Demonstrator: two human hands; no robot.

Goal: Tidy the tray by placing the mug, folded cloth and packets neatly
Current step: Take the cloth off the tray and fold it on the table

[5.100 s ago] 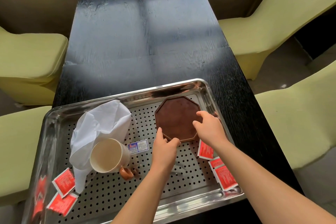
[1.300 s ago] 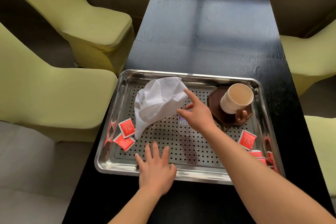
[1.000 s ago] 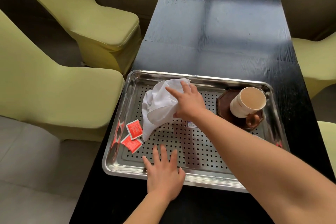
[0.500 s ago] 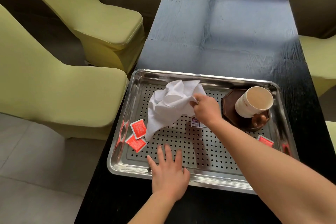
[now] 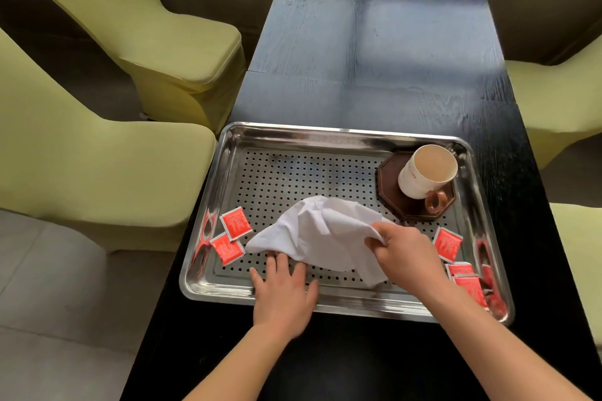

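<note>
Right hand [image 5: 404,254] pinched a bunched edge of the white cloth [image 5: 321,231], which lay crumpled, unfolded, in the near middle of the tray [image 5: 325,133]. Left hand [image 5: 283,293] was spread flat on the tray's near rim, fingertips touching the cloth's lower edge. Cloth looked light and limp, likely best taken by 2 corners. Mug [image 5: 426,172] sat on a brown coaster [image 5: 391,195], far right corner.

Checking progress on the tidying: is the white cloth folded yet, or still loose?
Still loose. The white cloth lies rumpled on the tray, one end bunched in the right hand, with no flat folded edges.
</note>
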